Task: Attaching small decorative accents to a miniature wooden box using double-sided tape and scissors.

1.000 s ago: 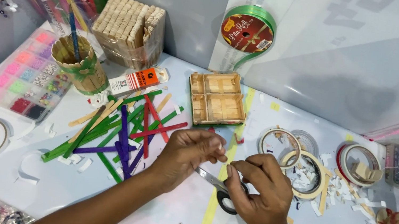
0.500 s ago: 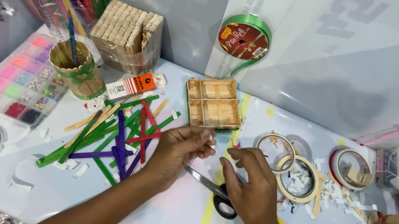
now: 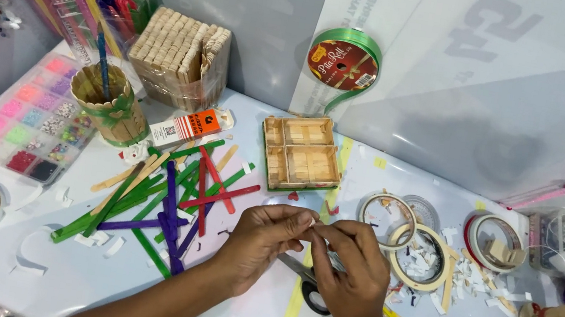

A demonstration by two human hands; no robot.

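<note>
Lower centre: left hand (image 3: 257, 242) and right hand (image 3: 351, 273) meet, fingertips pinched together on something too small to tell, above scissors (image 3: 307, 283). Upper left, stick cup (image 3: 107, 106) holds a blue stick (image 3: 103, 61); four-part tray (image 3: 301, 153) at centre.

Both hands (image 3: 309, 251) now fingertip to fingertip, off the scissors (image 3: 307, 283).

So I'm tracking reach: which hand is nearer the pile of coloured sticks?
Left. The left hand sits just right of the coloured sticks; the right hand lies beyond it, over the scissors.
</note>
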